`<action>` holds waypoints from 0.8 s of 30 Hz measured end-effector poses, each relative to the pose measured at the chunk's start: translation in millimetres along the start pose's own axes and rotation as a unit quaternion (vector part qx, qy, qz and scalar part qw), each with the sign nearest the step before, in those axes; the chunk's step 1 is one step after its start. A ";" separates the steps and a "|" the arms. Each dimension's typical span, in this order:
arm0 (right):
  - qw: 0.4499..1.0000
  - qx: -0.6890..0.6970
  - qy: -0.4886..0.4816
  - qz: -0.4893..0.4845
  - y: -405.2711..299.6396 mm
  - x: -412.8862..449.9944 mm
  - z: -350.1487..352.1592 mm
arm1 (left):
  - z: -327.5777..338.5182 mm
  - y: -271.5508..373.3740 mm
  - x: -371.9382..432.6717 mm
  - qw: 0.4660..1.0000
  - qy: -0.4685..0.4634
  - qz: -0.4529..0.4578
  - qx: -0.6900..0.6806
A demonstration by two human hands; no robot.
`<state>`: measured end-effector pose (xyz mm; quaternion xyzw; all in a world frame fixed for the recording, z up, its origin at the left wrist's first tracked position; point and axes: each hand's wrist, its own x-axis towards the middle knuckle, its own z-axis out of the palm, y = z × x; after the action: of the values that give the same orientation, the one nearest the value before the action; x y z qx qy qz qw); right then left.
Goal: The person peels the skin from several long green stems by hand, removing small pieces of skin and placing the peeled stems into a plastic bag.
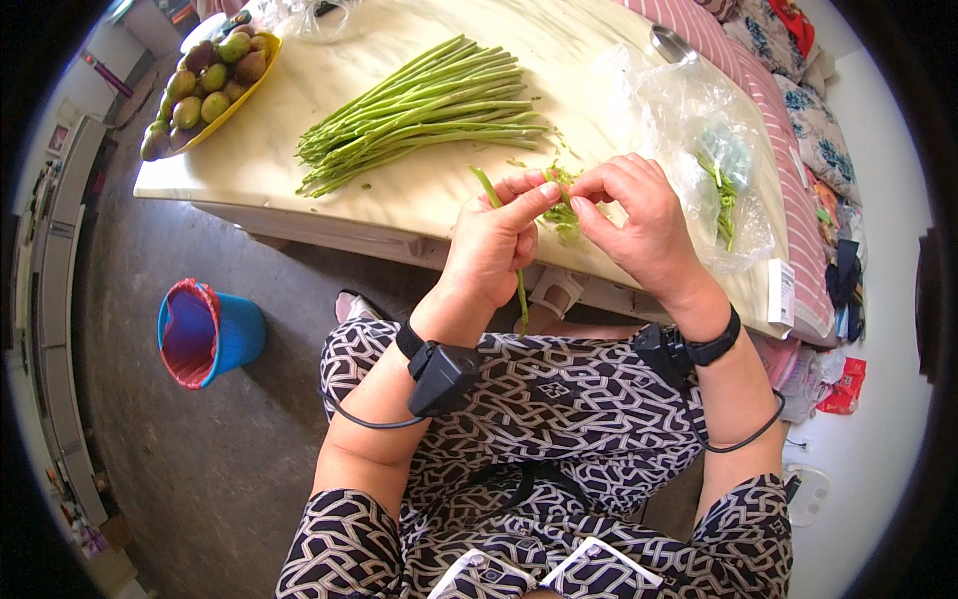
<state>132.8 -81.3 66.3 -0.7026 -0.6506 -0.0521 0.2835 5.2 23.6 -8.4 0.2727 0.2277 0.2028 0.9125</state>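
Note:
My left hand grips a green asparagus spear, whose one end sticks up past the knuckles and whose other end hangs down over my lap. Thumb and index finger of my right hand come close together just beside the left thumb. Whether a bit of green is pinched there is hard to make out. Under both hands lies a small heap of green peelings on the marble-patterned table. Beyond my left hand rests a large bundle of asparagus spears, tips pointing left.
A yellow basket of green and purplish fruit stands at the table's left corner. Clear plastic bags with green stems lie at the right. A blue bin with a red liner stands on the floor.

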 end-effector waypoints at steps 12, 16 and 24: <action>0.996 0.004 0.012 0.087 20.7 -4.1 -2.7 | -1.7 4.1 -0.8 0.997 -0.065 -0.016 -0.036; 0.997 0.019 0.003 0.069 9.8 -1.3 -4.5 | -1.3 5.5 -0.8 0.997 -0.063 -0.021 -0.045; 0.999 0.025 0.002 0.040 -2.2 0.7 0.8 | -1.5 5.6 -1.0 0.997 -0.055 -0.028 -0.050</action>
<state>130.5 -80.3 66.7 -0.7207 -0.6224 -0.0260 0.3043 2.2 28.0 -5.9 0.2308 0.1741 0.1726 0.9416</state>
